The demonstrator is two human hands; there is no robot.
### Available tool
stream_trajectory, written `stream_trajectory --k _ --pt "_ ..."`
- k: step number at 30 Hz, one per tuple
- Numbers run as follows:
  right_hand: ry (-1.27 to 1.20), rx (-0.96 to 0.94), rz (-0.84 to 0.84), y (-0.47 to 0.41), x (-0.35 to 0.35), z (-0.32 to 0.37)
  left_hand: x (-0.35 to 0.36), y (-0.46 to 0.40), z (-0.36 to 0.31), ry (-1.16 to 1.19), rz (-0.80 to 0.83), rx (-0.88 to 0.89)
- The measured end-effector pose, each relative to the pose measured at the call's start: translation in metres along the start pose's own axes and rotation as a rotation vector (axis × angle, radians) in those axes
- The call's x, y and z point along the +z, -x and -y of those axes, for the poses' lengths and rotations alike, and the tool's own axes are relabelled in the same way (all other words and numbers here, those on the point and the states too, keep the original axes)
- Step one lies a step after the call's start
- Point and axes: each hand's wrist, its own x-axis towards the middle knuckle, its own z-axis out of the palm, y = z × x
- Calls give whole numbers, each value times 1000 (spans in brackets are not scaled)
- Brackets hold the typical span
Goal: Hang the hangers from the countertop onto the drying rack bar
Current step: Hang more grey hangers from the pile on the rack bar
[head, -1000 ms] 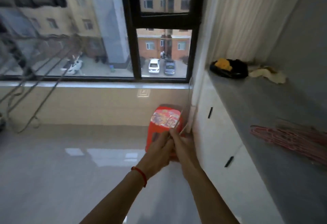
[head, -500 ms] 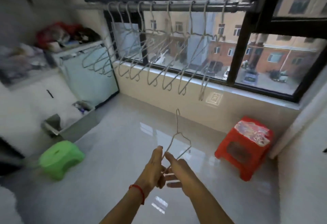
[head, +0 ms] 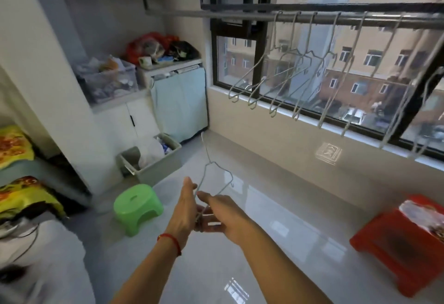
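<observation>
Our hands, left (head: 185, 210) and right (head: 223, 217), both pinch one wire hanger (head: 211, 174); lifted carelessly toward the bar (head: 240, 16) upper right, it could snag hung hangers (head: 288, 68).

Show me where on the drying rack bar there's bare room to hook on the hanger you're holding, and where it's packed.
Free: the drying rack bar left of the first hung hanger, toward the wall corner. Crowded: from there rightward, hung hangers line the bar closely to the frame edge. The wire hanger sits low between the left hand and right hand, well below the bar.
</observation>
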Motion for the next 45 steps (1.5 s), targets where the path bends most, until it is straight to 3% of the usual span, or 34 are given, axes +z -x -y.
stream_trajectory --k 9,16,21,28,36,45 --pt "-16 -211 154 -73 30 120 -44 -91 -97 69 -165 188" --pt "51 -415 128 -112 32 225 -47 -140 -198 6 -189 386" --pt "3 -518 59 -139 10 285 -33 -185 -257 -30 -112 484" --pt "-21 -556 -163 -168 -24 331 7 -240 -303 4 111 534" --pt "-22 -514 -363 -171 -49 348 32 -272 -325 -27 348 572" --pt "57 -466 -531 -175 -55 333 44 -294 -311 -92 500 568"
